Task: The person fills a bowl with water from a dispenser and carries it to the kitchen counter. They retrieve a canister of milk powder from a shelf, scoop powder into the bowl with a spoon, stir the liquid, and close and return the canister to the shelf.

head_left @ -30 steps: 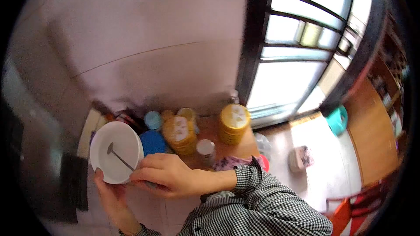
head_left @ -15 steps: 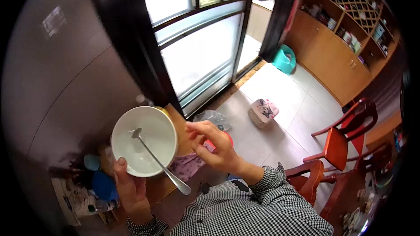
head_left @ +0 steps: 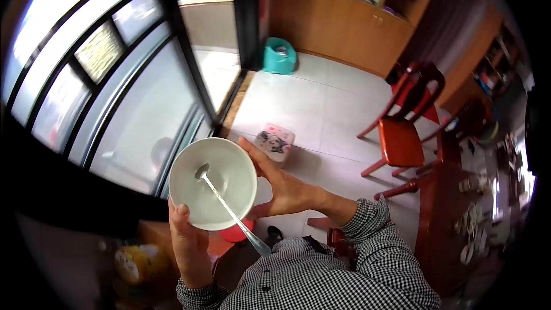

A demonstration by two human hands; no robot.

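Note:
A white bowl (head_left: 187, 194) is held up in front of me, its open top facing the camera. Inside it rests a metal spoon (head_left: 228, 209), bowl end down, its handle jutting over the near rim toward my shirt. My left hand (head_left: 190, 248) grips the bowl from the lower left, thumb over the rim and fingers hidden beneath. Around the right side curves my right hand (head_left: 282, 190), its fingertips at the upper rim and its thumb lower down against the wall. No food is visible in the bowl.
A sliding glass door (head_left: 146, 115) stands at left, beside a kitchen opening. On the tiled floor are a pink box (head_left: 275, 142) and a teal bin (head_left: 279, 57). Wooden chairs (head_left: 399, 140) and a table (head_left: 427, 224) stand right. Below the bowl is a red object (head_left: 234, 233).
My right hand, previously apart from the bowl, is now against its right side. The view has turned right toward the room, and the bowl appears farther right with the spoon still in it.

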